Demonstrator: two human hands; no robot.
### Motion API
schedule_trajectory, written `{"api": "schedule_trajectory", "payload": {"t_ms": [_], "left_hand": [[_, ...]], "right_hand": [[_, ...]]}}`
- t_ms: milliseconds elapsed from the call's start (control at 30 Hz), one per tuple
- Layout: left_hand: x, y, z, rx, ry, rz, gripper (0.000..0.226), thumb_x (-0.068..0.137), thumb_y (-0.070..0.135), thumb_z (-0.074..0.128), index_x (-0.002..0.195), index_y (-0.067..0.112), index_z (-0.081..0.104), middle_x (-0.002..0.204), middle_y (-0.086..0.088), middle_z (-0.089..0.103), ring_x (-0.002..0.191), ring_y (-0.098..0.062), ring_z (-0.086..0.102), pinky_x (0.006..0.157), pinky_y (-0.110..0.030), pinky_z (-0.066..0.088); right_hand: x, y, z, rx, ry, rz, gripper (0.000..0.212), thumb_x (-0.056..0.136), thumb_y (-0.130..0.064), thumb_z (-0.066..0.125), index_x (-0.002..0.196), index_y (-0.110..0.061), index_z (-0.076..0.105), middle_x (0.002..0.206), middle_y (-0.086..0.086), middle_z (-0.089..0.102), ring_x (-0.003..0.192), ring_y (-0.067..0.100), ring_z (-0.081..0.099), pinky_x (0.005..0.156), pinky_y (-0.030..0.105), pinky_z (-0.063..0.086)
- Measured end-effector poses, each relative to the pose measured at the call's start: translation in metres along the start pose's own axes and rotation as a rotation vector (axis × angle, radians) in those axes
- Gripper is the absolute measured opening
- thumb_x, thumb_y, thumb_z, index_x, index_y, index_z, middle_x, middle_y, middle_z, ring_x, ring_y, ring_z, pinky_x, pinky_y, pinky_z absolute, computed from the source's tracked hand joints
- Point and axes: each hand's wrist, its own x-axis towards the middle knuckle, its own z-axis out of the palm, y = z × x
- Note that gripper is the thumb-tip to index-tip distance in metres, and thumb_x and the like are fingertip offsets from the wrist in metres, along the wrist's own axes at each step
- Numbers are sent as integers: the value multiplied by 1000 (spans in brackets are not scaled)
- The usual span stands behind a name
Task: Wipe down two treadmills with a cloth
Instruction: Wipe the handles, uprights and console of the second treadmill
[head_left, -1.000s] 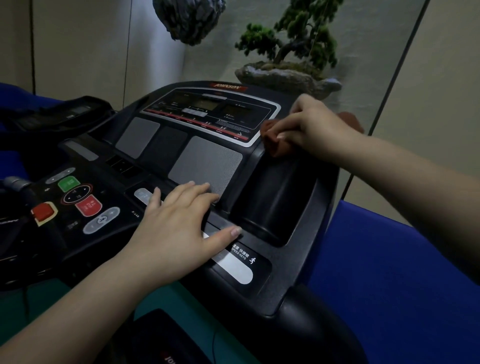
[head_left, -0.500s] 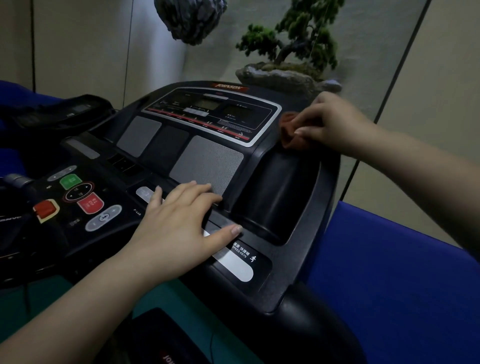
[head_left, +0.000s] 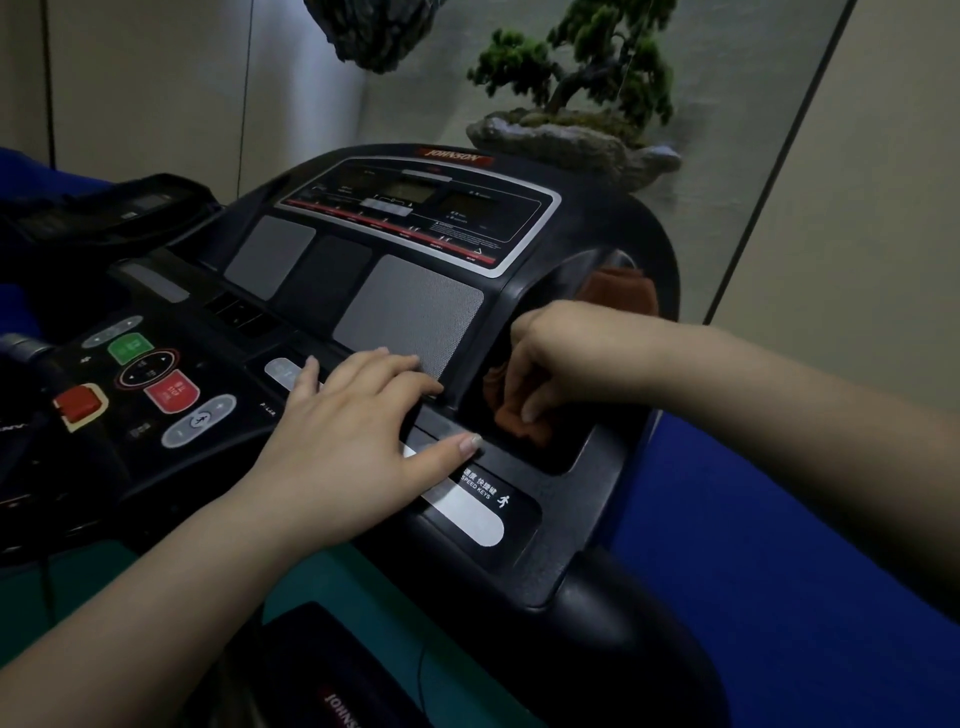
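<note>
Right hand (head_left: 558, 358) has fingers curled down, pinching a rust-brown cloth (head_left: 519, 410) and pressing it into the recessed cup-holder pocket (head_left: 571, 447) at the right side of the treadmill console (head_left: 415, 312); a second patch of the same brown shows at the far rim of the pocket behind the wrist, cannot tell whether it is the same piece or a reflection. Left hand (head_left: 358, 441) lies flat, fingers straight and slightly spread, holding nothing; fingertips rest on the lower edge of the grey speaker grille (head_left: 410, 312), thumb stretched right across the silver speed-key strip (head_left: 462, 512). Two hands, two bare forearms, one cloth. One treadmill console near centre; a second dark console (head_left: 104, 208) sits far left, partly cut off. Buttons on the left panel: one green (head_left: 130, 348), one red (head_left: 171, 392), one red safety key (head_left: 78, 405). One bonsai-style plant (head_left: 576, 88) in a stone pot behind the console. Right forearm enters from the right edge, wrist bent down into the pocket. Left forearm enters from the near left corner, angled up and right, wrist straight.
</note>
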Motion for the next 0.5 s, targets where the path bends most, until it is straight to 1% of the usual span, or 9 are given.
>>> {"api": "schedule_trajectory", "payload": {"t_ms": [100, 200, 267, 367, 433, 467, 500], "left_hand": [[0, 0, 0, -6, 6, 4, 86, 64, 87, 8, 130, 44, 42, 146, 23, 29, 142, -3, 12, 118, -49, 5], [-1, -1, 0, -15, 10, 6, 85, 64, 87, 9, 128, 44, 43, 145, 24, 31, 142, -3, 13, 117, -50, 6], [0, -1, 0, -19, 11, 5, 84, 64, 88, 10, 127, 44, 44, 144, 24, 31, 141, -3, 13, 117, -50, 6], [0, -1, 0, -25, 6, 2, 82, 65, 87, 11, 126, 45, 44, 144, 25, 31, 140, -1, 13, 117, -49, 5], [0, -1, 0, -21, 4, 4, 81, 65, 87, 11, 126, 45, 44, 144, 26, 31, 140, -1, 13, 117, -49, 5], [0, -1, 0, -18, 3, 6, 81, 65, 87, 11, 125, 45, 44, 143, 26, 31, 140, -1, 13, 117, -49, 5], [0, -1, 0, -17, 3, 7, 80, 65, 87, 11, 125, 45, 44, 143, 26, 31, 140, -1, 14, 117, -49, 5]], "right_hand": [[2, -9, 5, 34, -25, 27, 28, 74, -35, 76, 102, -31, 73, 95, -9, 63, 88, 11, 60, 80, 30, 49], [1, -15, 3, 22, -83, 55, 27, 76, -36, 74, 103, -32, 72, 99, -8, 66, 90, 11, 59, 81, 30, 49], [0, -21, -1, -19, -175, 85, 23, 79, -36, 71, 102, -30, 71, 97, -6, 68, 86, 12, 57, 79, 29, 48], [0, -31, -12, -87, -372, 149, 24, 86, -36, 63, 104, -21, 70, 93, -2, 67, 80, 16, 55, 70, 25, 41], [1, -34, -17, -64, -472, 186, 28, 88, -35, 61, 108, -18, 70, 100, 0, 69, 85, 19, 58, 72, 24, 42], [1, -34, -18, -39, -495, 195, 28, 88, -35, 61, 109, -17, 70, 102, 1, 69, 87, 20, 59, 74, 24, 43], [1, -34, -20, -7, -507, 200, 28, 89, -35, 60, 107, -16, 71, 100, 2, 70, 85, 19, 59, 74, 24, 44]]}}
